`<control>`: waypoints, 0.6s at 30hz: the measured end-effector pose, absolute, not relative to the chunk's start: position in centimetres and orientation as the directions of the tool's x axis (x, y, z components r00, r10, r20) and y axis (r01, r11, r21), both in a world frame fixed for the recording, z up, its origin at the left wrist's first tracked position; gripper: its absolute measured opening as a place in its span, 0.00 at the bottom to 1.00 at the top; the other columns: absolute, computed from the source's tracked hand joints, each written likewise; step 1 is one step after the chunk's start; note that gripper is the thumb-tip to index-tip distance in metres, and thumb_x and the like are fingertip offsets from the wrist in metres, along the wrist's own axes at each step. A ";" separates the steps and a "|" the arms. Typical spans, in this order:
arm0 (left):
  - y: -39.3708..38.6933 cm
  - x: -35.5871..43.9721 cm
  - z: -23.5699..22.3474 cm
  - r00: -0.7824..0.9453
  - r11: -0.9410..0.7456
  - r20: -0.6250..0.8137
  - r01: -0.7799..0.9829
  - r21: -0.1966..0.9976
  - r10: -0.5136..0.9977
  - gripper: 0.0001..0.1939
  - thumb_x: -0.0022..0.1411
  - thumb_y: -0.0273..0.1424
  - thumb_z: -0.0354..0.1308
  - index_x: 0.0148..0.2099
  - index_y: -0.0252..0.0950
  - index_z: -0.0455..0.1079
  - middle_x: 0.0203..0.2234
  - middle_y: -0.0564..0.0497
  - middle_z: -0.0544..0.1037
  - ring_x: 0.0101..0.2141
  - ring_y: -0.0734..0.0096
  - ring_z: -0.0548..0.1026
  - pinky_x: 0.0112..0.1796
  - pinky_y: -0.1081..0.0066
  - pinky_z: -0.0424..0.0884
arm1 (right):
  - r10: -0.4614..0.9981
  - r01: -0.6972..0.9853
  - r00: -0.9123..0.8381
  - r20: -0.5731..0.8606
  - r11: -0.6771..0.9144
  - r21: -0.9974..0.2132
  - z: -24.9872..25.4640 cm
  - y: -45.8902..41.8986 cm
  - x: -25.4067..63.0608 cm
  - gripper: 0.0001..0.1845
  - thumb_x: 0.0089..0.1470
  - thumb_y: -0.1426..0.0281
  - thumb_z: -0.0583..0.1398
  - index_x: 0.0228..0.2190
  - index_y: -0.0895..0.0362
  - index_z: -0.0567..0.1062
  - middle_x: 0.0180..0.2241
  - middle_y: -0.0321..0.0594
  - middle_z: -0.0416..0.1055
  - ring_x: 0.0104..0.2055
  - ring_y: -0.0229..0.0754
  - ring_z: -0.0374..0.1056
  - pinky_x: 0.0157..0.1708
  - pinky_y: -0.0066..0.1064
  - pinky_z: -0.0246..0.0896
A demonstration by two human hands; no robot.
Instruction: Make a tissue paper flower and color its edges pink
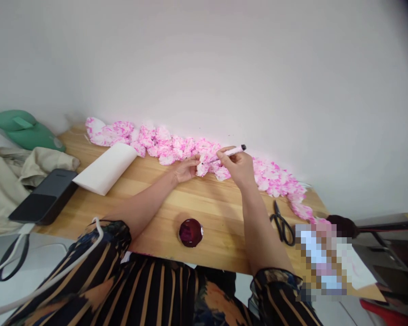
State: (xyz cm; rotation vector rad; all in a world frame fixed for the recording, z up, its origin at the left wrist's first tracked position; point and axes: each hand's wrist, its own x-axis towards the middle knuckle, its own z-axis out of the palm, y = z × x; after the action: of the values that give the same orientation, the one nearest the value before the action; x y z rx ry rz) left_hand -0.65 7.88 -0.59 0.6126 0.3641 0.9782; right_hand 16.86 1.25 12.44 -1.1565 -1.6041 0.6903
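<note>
My left hand point(187, 170) pinches a small white and pink paper flower point(201, 168) near the far side of the wooden table point(204, 203). My right hand point(237, 166) grips a pink pen with a dark tip point(231, 151), its near end touching the flower. Both hands sit just in front of a long row of pink and white paper flowers point(170, 146) lying against the wall.
A small round dish of dark red liquid point(191, 232) stands near the table's front edge. Black scissors point(282, 225) lie to the right. A white pad point(106, 168), a dark phone point(44, 197), beige cloth point(7, 181) and a green object point(25, 130) are at left.
</note>
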 end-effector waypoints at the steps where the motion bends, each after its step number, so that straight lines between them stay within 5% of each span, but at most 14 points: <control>1: 7.9 -0.6 -0.6 0.517 0.412 -0.019 -0.658 0.631 0.856 0.16 0.49 0.22 0.70 0.40 0.33 0.71 0.27 0.54 0.76 0.26 0.73 0.75 0.31 0.71 0.71 | 0.915 0.333 -0.034 0.401 0.389 -0.859 12.6 1.1 16.9 0.19 0.48 0.52 0.70 0.30 0.56 0.80 0.23 0.34 0.70 0.24 0.35 0.63 0.24 0.28 0.60; 5: 7.9 -0.6 -0.7 0.508 0.412 -0.024 -0.669 0.619 0.861 0.17 0.47 0.23 0.72 0.38 0.33 0.70 0.26 0.55 0.75 0.24 0.75 0.73 0.28 0.72 0.69 | 0.881 0.266 -0.008 0.474 0.459 -0.848 13.3 0.5 16.8 0.19 0.51 0.51 0.68 0.29 0.54 0.79 0.22 0.34 0.69 0.24 0.36 0.63 0.24 0.29 0.61; 11: 7.9 -0.6 -0.6 0.509 0.410 -0.021 -0.668 0.621 0.860 0.15 0.50 0.23 0.72 0.39 0.34 0.71 0.27 0.54 0.77 0.26 0.73 0.75 0.31 0.71 0.70 | 0.911 0.452 -0.133 0.391 0.406 -0.794 12.6 0.8 16.3 0.16 0.51 0.54 0.68 0.28 0.55 0.81 0.24 0.36 0.73 0.24 0.36 0.64 0.24 0.28 0.58; 18: 8.0 -0.5 -0.7 0.506 0.386 0.022 -0.685 0.618 0.862 0.16 0.50 0.24 0.72 0.40 0.34 0.72 0.26 0.53 0.77 0.25 0.74 0.75 0.27 0.74 0.69 | 0.890 0.439 -0.118 0.440 0.444 -0.781 12.7 0.4 16.3 0.17 0.54 0.53 0.66 0.30 0.55 0.81 0.25 0.36 0.74 0.26 0.37 0.67 0.26 0.29 0.61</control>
State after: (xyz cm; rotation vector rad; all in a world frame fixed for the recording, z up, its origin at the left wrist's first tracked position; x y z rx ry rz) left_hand -0.54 8.03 -0.67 0.6159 0.3275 1.0070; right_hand 16.35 0.36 12.73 -1.1509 -1.7355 0.5885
